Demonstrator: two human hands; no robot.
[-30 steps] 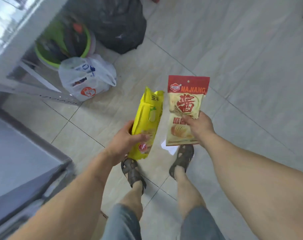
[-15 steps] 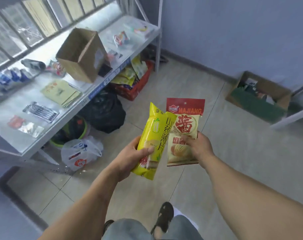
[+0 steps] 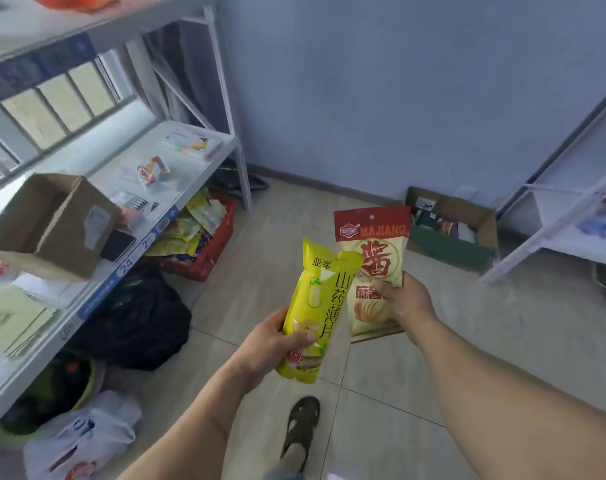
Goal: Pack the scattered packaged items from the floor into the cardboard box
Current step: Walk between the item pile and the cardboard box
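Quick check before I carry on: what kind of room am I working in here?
Likely a small stockroom: white metal shelving with numbered bay labels, a red crate of snack packets beneath it, and an open cardboard box of goods on the tiled floor.

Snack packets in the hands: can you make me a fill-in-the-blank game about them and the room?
1. The left hand grips a packet coloured ____.
2. The right hand holds a packet whose top band is ____.
3. The open cardboard box by the far wall sits on the ____.
4. The crate of packets under the shelf is ____.

Missing words: yellow; red; floor; red
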